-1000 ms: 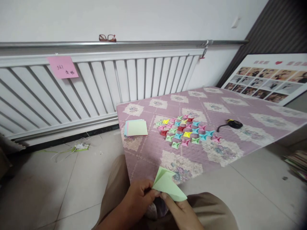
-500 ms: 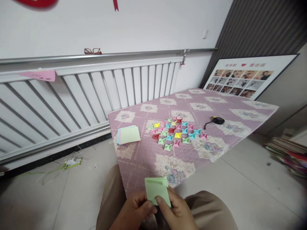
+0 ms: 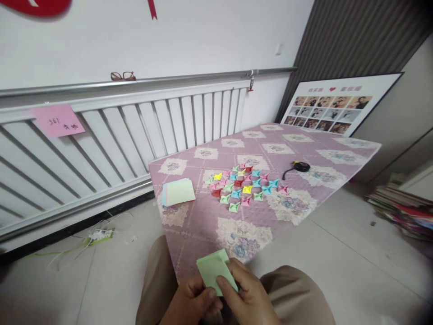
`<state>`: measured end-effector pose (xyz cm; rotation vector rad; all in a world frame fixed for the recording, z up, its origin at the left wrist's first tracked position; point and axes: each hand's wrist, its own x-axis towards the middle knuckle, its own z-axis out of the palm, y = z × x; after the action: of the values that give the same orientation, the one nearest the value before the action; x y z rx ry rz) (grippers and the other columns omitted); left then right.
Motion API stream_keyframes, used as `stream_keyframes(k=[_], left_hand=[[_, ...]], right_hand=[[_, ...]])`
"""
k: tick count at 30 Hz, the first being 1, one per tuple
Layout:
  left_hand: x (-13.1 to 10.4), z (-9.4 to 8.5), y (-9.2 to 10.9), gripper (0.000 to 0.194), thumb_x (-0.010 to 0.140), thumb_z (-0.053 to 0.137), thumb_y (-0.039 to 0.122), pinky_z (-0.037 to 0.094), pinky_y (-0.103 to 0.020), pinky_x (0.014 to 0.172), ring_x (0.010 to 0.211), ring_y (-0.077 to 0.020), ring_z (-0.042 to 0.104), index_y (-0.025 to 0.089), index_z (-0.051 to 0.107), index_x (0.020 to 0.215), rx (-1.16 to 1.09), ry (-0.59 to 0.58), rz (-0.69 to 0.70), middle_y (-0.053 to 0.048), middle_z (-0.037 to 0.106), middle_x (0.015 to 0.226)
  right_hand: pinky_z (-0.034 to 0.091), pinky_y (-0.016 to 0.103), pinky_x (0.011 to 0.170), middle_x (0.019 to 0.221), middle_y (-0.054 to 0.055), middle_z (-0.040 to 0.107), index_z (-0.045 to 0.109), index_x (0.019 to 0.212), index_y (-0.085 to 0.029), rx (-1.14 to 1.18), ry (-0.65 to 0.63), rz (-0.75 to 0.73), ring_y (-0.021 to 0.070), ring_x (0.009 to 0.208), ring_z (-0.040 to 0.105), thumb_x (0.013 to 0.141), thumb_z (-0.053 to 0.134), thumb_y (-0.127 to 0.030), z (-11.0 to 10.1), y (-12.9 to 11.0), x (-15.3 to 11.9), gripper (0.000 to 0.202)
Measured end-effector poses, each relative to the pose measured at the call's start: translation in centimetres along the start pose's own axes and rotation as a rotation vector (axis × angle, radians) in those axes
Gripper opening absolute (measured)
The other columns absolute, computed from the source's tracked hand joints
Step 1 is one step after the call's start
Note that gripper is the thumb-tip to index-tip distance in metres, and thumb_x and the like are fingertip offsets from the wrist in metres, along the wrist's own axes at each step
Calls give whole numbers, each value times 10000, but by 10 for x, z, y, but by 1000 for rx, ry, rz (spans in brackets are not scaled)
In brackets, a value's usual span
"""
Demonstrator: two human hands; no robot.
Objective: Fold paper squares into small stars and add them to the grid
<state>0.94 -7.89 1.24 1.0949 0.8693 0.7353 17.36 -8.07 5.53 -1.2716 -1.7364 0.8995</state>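
A light green folded paper (image 3: 216, 271) is held between both my hands, low in the view over the near edge of the table. My left hand (image 3: 192, 300) pinches its lower left corner. My right hand (image 3: 248, 293) grips its right side, thumb across the front and fingers behind. Beyond them on the table lie several small folded paper pieces (image 3: 247, 189) in green, pink, blue, yellow and red, set out in slanting rows. Left of these rests a stack of paper sheets (image 3: 181, 192) with a pale green one on top.
The table (image 3: 199, 225) has a purple flowered cloth. A black coiled cord-like item (image 3: 301, 167) lies on its right side. Behind is a white radiator (image 3: 182, 122) with a pink note (image 3: 59, 121); glasses (image 3: 122, 76) rest on the pipe. A power strip (image 3: 99, 236) lies on the floor.
The green paper has tilted to the left in my hands, and its top edge has swung round. The view has shifted slightly; the pink note on the radiator has swung down flat.
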Motion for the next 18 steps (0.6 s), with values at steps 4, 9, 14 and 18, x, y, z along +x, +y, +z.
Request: stream_keyframes(k=[4, 9, 14, 18], left_hand=[[-1, 2, 0, 483, 744, 638, 596, 358, -222, 553, 545, -96, 458, 115, 659, 781, 24, 15, 30, -24, 583, 628], [-2, 5, 4, 485, 735, 645, 597, 372, -232, 576, 568, -106, 468, 118, 665, 808, 28, 6, 23, -26, 578, 648], [-3, 4, 3, 508, 754, 617, 608, 362, -228, 549, 538, -106, 474, 115, 677, 863, 14, -9, 2, -25, 572, 620], [-4, 4, 3, 538, 746, 605, 633, 360, -231, 543, 533, -113, 478, 111, 679, 853, 62, 28, -18, -26, 574, 601]], right_hand=[[424, 219, 686, 781, 7, 575, 580, 755, -213, 50, 8, 5, 142, 747, 555, 877, 495, -292, -4, -4, 4, 169], [429, 223, 700, 782, 13, 587, 590, 738, -211, 86, -6, -18, 146, 758, 562, 881, 490, -294, -4, -5, 5, 193], [429, 224, 684, 756, 8, 588, 587, 709, -206, 112, 21, 22, 143, 727, 559, 879, 501, -328, -2, -7, 4, 226], [424, 227, 662, 716, -1, 586, 595, 703, -204, 155, 42, 97, 141, 693, 549, 881, 496, -395, 0, -7, 2, 280]])
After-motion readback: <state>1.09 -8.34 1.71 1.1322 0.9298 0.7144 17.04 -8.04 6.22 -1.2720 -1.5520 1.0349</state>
